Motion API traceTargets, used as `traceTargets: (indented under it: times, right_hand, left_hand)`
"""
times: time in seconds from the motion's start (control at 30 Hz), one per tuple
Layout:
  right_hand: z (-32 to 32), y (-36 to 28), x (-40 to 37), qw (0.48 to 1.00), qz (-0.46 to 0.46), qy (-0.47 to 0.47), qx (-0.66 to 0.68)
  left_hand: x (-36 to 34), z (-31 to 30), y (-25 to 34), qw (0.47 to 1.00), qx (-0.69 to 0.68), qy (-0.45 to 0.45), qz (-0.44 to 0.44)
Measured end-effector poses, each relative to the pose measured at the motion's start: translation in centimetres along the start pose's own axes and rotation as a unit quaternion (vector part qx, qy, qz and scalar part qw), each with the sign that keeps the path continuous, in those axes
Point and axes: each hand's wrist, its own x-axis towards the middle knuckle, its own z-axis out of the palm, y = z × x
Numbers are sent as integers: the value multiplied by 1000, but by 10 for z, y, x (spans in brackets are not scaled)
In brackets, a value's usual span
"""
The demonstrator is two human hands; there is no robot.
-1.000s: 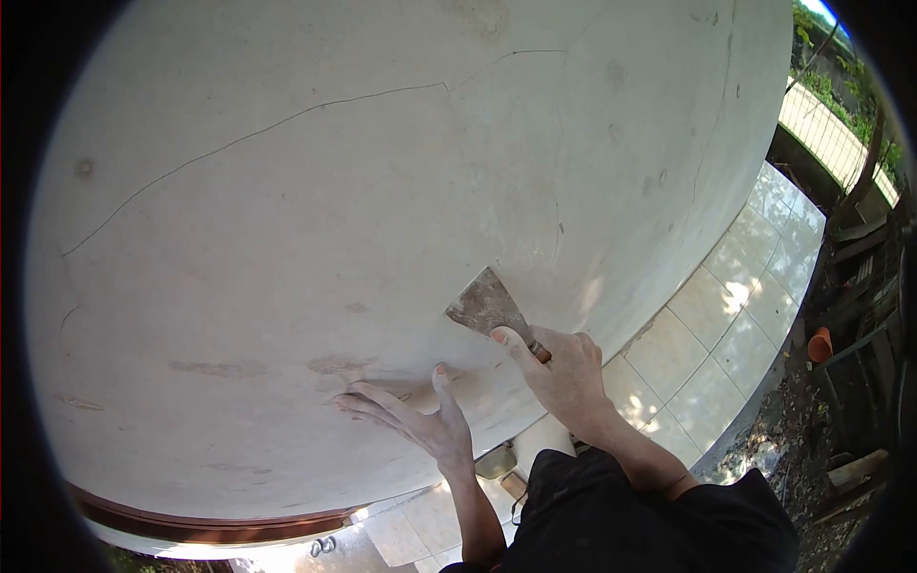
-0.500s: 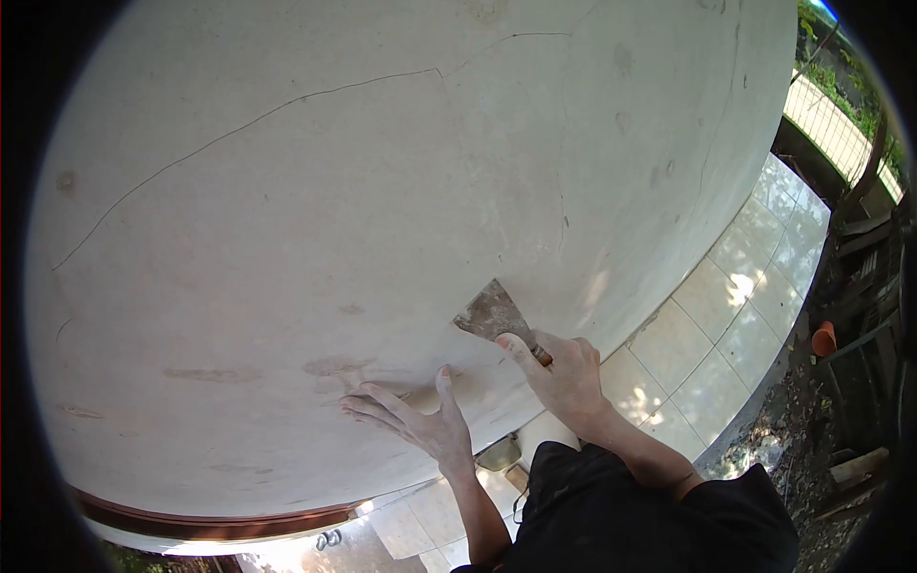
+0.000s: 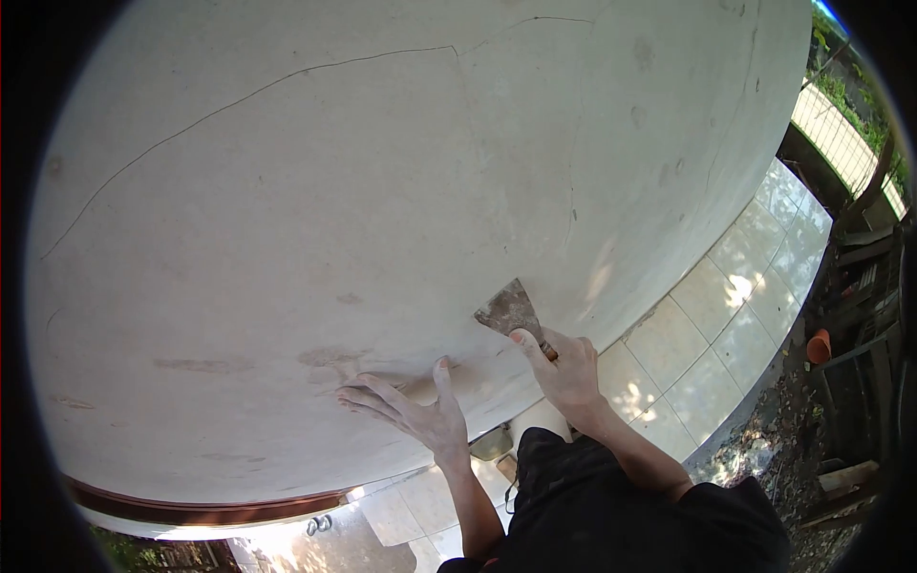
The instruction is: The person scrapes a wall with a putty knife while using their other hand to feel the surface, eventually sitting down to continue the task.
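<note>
A pale wall (image 3: 315, 220) with thin cracks and brownish scraped patches fills most of the view. My right hand (image 3: 565, 372) is closed round the handle of a putty knife (image 3: 511, 308); its wide, stained blade points up and left, close against the wall. The thumb lies along the top of the handle near the blade. To the left, my left hand (image 3: 420, 411) is open, its dusty fingers spread and the fingertips at the wall just below a scraped patch (image 3: 332, 356).
Below and to the right runs a tiled floor (image 3: 702, 382) with patches of sunlight. An orange pot (image 3: 819, 346) lies among boards at the far right. A brown ledge (image 3: 210, 509) edges the wall at lower left, with a pair of sandals (image 3: 319, 524) beyond it.
The view has shifted slightly. The putty knife in my right hand sits a little further right in the view, while my left hand keeps its spread pose at the wall.
</note>
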Motion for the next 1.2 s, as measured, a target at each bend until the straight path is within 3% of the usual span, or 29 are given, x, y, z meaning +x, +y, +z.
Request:
traceTargets:
  times: [0.03, 0.17, 0.27, 0.33, 0.47, 0.57, 0.63, 0.83, 0.97, 1.03, 1.2]
  right_hand:
    - [1, 11, -3, 999, 50, -5, -3]
    - [-6, 14, 0, 998, 56, -7, 10]
    - [-27, -38, 23, 999, 13, -6, -38]
    - [-36, -57, 28, 1000, -31, 1, 8]
    - [-25, -5, 19, 1000, 15, -5, -12]
    - [-7, 65, 5, 997, 51, 23, 60]
    - [-7, 78, 9, 993, 88, 23, 69]
    - [-33, 20, 34, 992, 54, 32, 107]
    - [-23, 62, 14, 993, 62, 23, 94]
    - [-9, 79, 3, 959, 180, 9, 219]
    - [-16, 78, 8, 952, 209, -7, 225]
  left_hand:
    - [0, -1, 1, 1000, 2, 2, 13]
    - [-4, 1, 2, 1000, -9, -6, -10]
    - [-3, -1, 5, 1000, -14, -14, -14]
    - [-4, -1, 4, 1000, -12, -10, -7]
    - [-10, 3, 5, 999, -17, -18, -21]
    - [-14, 1, 7, 999, -28, -25, -33]
    - [-13, 3, 6, 999, -27, -22, -18]
    - [-13, 1, 9, 999, -26, -30, -32]
    - [-16, 3, 5, 999, -25, -23, -18]
    - [-16, 3, 6, 999, -31, -27, -15]
    - [-15, 4, 4, 1000, -13, -26, -6]
